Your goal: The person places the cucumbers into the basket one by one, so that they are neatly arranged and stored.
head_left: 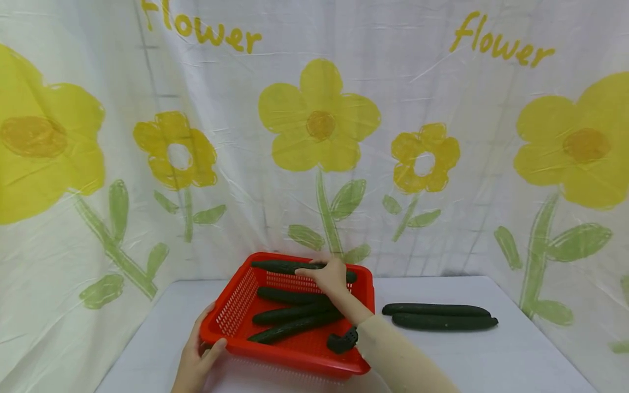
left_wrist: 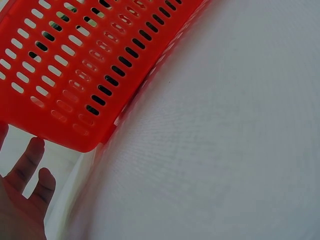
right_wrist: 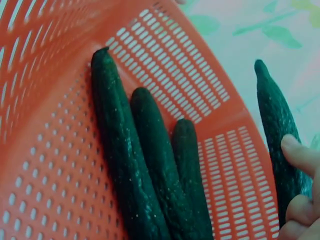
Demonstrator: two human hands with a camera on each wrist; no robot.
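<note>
Between the pinching right fingers (right_wrist: 301,209) sits a cucumber (right_wrist: 275,117), best held level; left fingers (left_wrist: 30,157) grip the basket (head_left: 275,353), ideally steadily.

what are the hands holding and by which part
The right hand grips a dark green cucumber near its middle; the left hand holds the red plastic basket by the rim at its near left corner.
</note>
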